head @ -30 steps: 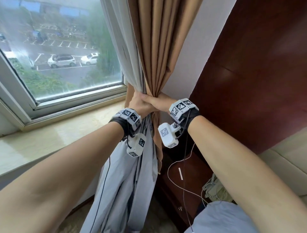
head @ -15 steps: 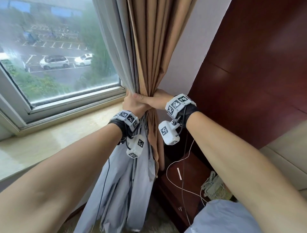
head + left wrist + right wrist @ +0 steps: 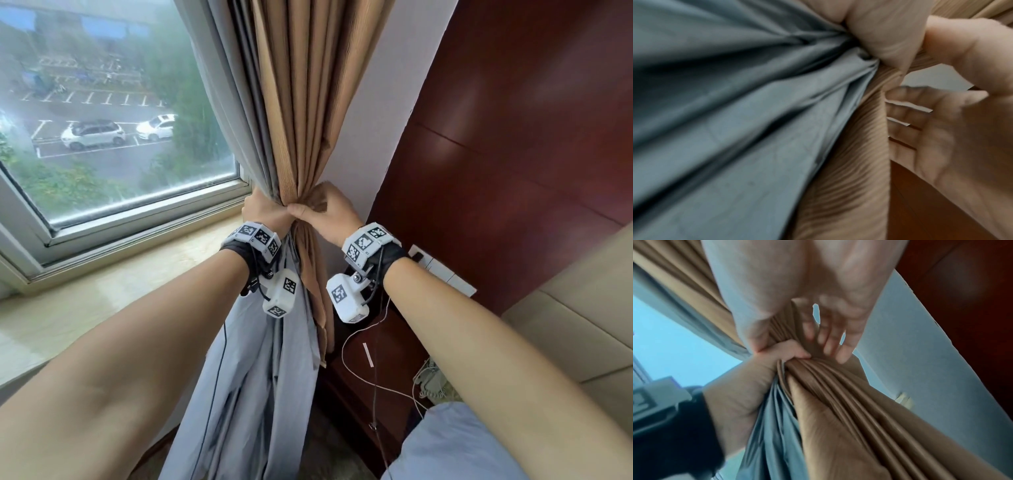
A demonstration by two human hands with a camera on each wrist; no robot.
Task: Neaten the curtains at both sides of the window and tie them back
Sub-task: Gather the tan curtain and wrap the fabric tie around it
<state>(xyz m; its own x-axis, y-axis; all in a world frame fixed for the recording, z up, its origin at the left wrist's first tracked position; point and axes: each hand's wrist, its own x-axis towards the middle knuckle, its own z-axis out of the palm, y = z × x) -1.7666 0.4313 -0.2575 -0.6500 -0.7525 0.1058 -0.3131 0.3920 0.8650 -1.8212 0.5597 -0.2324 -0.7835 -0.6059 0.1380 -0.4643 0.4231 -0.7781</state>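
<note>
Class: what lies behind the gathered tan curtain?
Behind the tan pleated curtain hang grey lining folds, with white wall to its right. Any tie-back or hook is hidden by both hands.

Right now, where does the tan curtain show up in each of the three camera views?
Head: tan curtain hangs top centre, cinched between the left hand and right hand.
Left wrist: ribbed tan strip, lower centre.
Right wrist: folds fanning centre to lower right.
Shared landmark: grey curtain beside it.

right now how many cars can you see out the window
2. A white car is parked at left, and another white car to its right, partly behind the trees. Others may be hidden by haze.
</note>
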